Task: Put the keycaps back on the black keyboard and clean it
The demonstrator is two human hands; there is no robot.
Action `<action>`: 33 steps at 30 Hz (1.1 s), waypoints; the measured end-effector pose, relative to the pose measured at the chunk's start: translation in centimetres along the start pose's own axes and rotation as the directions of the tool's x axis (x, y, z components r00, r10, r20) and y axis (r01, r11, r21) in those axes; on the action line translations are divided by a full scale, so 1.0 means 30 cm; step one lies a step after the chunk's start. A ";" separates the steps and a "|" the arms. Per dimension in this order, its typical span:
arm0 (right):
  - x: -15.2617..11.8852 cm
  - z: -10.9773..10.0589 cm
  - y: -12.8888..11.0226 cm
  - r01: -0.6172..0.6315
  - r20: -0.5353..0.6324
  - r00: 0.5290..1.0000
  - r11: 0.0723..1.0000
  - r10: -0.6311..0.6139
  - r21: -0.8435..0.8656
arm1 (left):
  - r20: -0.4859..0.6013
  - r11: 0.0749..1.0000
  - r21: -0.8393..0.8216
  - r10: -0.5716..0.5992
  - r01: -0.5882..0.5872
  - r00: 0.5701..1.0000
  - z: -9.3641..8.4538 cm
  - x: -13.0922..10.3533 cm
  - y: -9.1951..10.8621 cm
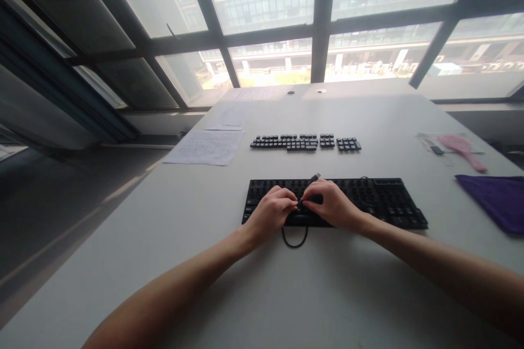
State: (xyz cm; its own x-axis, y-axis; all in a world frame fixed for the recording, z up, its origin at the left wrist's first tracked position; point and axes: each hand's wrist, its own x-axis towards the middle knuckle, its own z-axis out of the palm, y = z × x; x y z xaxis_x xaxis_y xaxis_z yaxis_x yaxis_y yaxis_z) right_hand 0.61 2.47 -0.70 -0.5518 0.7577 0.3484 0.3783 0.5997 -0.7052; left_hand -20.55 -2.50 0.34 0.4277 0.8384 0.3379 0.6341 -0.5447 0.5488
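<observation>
A black keyboard (393, 202) lies on the white table, with many of its keycaps off on the left and middle part. My left hand (273, 210) is over its lower middle, fingers pinched at something I cannot make out. Close beside it, my right hand (331, 202) pinches too, and what sits between those fingertips is too small to name. A dark cable with a plug (315, 177) shows above my right hand, and a cable loop (295, 245) sticks out below the keyboard. Loose keycaps (303, 143) stand in rows behind the keyboard.
Papers (207, 147) lie at the left edge of the white table (196, 212). On the right are a pink brush (458, 147), a clear bag with a small dark item, and a purple cloth (497, 199). Large windows stand behind the table.
</observation>
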 end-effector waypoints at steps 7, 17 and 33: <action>-0.014 0.008 -0.003 0.115 0.004 0.993 0.988 -0.116 -0.098 | -0.055 1.000 -0.022 -0.014 0.013 0.998 0.011 -0.007 -0.009; -0.014 -0.001 -0.013 0.193 0.074 0.980 0.964 -0.182 -0.182 | -0.090 1.000 -0.022 -0.010 0.008 0.996 0.015 -0.009 -0.010; -0.019 0.001 -0.021 0.188 0.077 0.981 0.961 -0.176 -0.204 | -0.094 1.000 -0.006 0.009 -0.010 0.996 0.017 -0.008 -0.009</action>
State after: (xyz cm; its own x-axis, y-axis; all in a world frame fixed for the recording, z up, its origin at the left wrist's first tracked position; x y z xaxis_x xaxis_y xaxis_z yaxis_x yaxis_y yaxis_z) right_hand 0.65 1.66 -0.48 -0.6654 0.6183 0.4184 0.4114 0.7713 -0.4856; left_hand -20.50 -2.55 -0.29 0.3711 0.8316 0.4132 0.6260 -0.5527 0.5501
